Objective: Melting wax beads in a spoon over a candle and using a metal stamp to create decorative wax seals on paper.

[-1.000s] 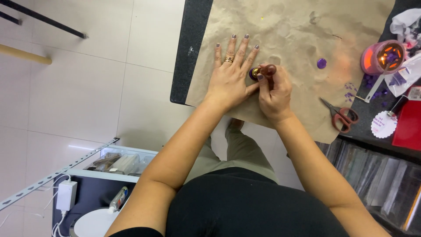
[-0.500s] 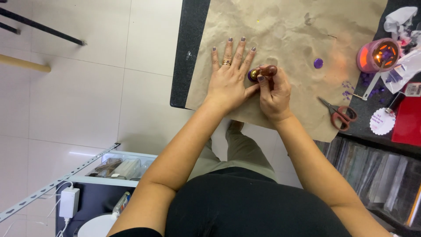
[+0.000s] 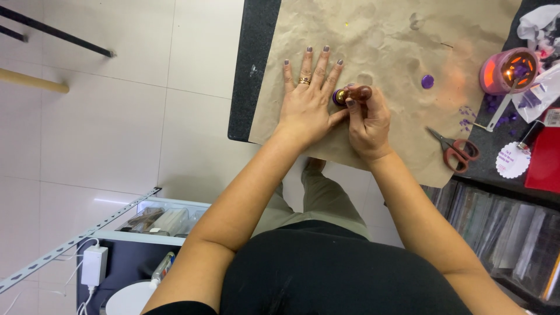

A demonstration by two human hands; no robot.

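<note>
While the right hand (image 3: 366,122) wraps its fingers (image 3: 352,105) tightly round a brown-handled stamp (image 3: 352,93), the stamp's head presses down on the brown paper (image 3: 385,52), about midway along the paper and a little in from its near edge. Just beside it, the left hand (image 3: 307,102) lies flat with fingers spread wide, palm on the paper, a ring (image 3: 304,81) on one finger; its thumb touches the right hand below the stamp. Both wrists cross the paper's near edge, which hangs just past the dark table's (image 3: 251,70) near edge.

Left of the left hand, a bare strip of paper runs to its left edge, then a band of dark table, then the floor. Beyond the fingertips the paper lies open toward its far edge. To the right, a purple wax disc (image 3: 427,81) sits well apart from the stamp, with purple bits (image 3: 465,111) nearer the paper's right edge. Scissors (image 3: 455,149) with red handles lie at the paper's near right corner. A pink candle holder (image 3: 504,70), lit, stands past the right edge, with a white round tag (image 3: 512,160) and a red box (image 3: 545,160) nearer the table's near edge.
</note>
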